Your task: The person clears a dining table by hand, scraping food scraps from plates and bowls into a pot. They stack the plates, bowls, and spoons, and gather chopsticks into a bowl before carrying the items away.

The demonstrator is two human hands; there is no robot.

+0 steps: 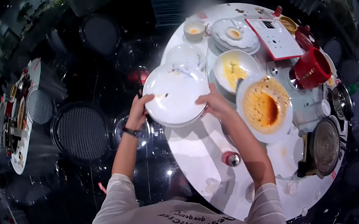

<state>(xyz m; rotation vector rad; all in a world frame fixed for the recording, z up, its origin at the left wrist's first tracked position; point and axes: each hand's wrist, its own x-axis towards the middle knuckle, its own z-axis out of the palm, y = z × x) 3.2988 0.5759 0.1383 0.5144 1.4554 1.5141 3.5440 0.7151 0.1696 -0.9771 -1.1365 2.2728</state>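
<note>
Between both hands I hold a stack of white plates [175,104] at the left edge of the round table, with a few dark and orange food scraps on the top plate. My left hand [138,107] grips the stack's left rim, thumb on top. At the opposite rim, my right hand [215,102] is closed with its fingers partly hidden under the plates. Just beyond lies another white plate [184,54]. To the right are a bowl with yellow residue [244,70] and a plate of orange-brown sauce [267,106].
On the white table [193,148] are a small red-and-silver can [231,158], a stacked pile of plates [219,31], a small bowl [194,29], a red-framed white board [274,38], a red pot [313,68] and a round burner [325,147]. Dark stools [82,130] stand left.
</note>
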